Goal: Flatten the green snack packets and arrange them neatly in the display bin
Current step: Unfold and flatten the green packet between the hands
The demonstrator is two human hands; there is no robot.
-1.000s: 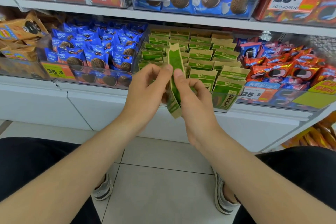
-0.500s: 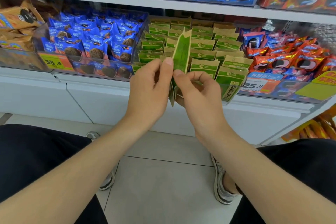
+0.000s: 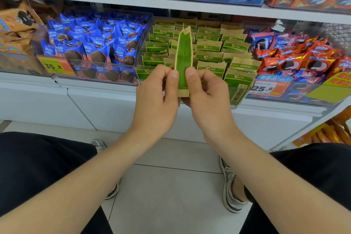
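Note:
A green snack packet with tan paper edges (image 3: 183,55) stands upright and edge-on in front of the shelf. My left hand (image 3: 157,99) pinches its lower left side with the thumb on top. My right hand (image 3: 207,95) pinches its lower right side the same way. Behind it, the clear display bin (image 3: 240,100) holds several rows of the same green packets (image 3: 209,45), mostly standing, a few leaning near the front left.
A clear bin of blue cookie packs (image 3: 95,43) sits left of the green bin, red and blue packs (image 3: 296,57) to the right. An upper shelf (image 3: 171,4) overhangs the bins. My knees and shoes are over the tiled floor (image 3: 171,186) below.
Both hands have risen with the packet and turned it more upright, toward the green bin. The packet's lower end is now hidden less behind the hands.

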